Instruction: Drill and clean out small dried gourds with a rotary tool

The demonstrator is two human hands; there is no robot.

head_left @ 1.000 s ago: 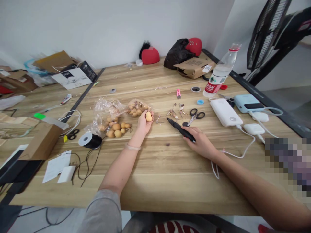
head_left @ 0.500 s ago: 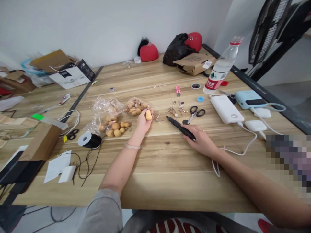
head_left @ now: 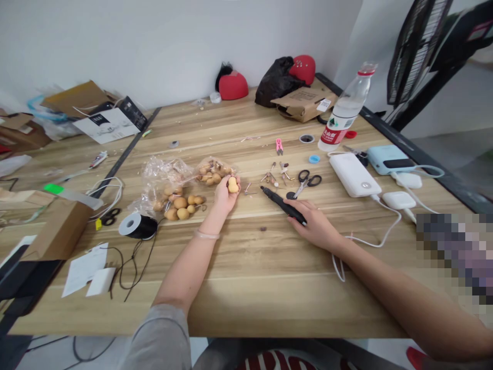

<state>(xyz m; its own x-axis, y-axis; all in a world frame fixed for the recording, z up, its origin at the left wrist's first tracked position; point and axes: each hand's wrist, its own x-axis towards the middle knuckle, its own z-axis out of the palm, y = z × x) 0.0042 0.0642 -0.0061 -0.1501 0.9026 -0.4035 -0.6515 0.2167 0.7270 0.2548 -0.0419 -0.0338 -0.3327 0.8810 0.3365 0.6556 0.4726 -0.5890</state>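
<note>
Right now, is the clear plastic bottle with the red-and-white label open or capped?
Open. On the bottle, the clear mouth shows bare above the red neck ring; no cap sits on it.

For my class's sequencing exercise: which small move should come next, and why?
Probably bring the black tool toward the gourd-shaped piece: the right hand grips the tool, the left hand holds the piece, and a gap separates tool from piece.

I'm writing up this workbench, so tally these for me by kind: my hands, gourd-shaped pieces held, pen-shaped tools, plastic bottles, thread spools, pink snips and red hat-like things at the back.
Left hand plus right hand: 2
Held gourd-shaped piece: 1
Pen-shaped tool: 1
Plastic bottle: 1
Thread spool: 1
Pink snips: 1
Red hat-like things: 2
Total: 9
</note>
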